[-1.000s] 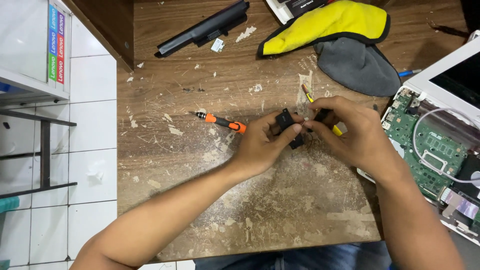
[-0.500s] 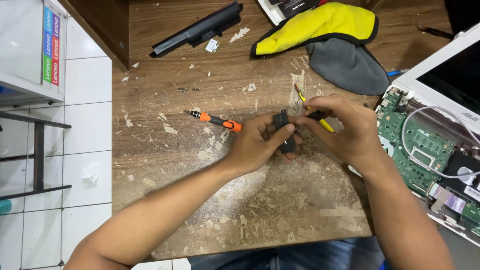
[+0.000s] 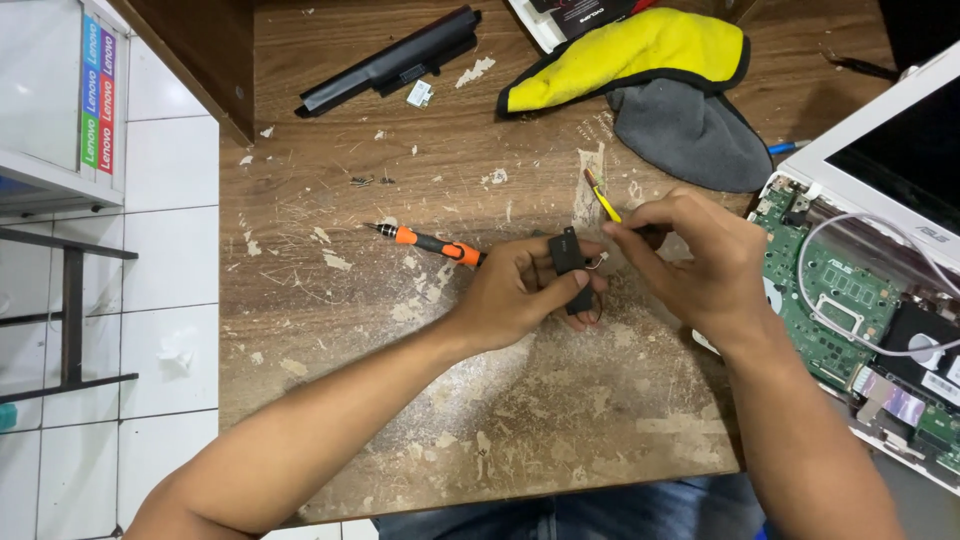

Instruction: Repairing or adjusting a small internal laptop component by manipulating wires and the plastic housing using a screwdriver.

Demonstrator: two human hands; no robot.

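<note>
Black part (image 3: 570, 262), long axis running toward and away from the person, pinched in left hand (image 3: 520, 295); right hand (image 3: 695, 265) grips yellow tool (image 3: 603, 198).

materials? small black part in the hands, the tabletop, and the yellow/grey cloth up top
Small black part, pinched in the left hand: looks like matte moulded plastic, with thin wires at its right edge.
Tabletop: wood or wood-look laminate; brown grain shows, the top layer scraped to pale flaking patches.
Cloth: soft fabric, yellow with black trim over a grey piece; it folds and drapes, probably microfibre.
</note>
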